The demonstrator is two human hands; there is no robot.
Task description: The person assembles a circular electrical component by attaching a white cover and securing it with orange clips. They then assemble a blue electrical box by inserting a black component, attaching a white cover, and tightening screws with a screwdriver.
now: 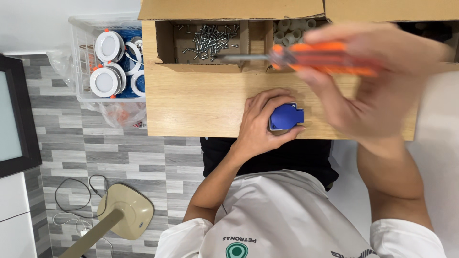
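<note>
Grey plank-pattern floor under me with one beige fan base (126, 210), then a pale wooden tabletop (201, 102) where my left hand (260, 125) is clamped around one blue plug (286, 116) near its front edge. My right hand (382, 81) is wrapped around one orange screwdriver (325, 58), raised and blurry. Farther back: one cardboard box (239, 36) with two compartments, loose screws left, pale tube pieces right; one clear bin (79, 62) holds about four round white lights.
</note>
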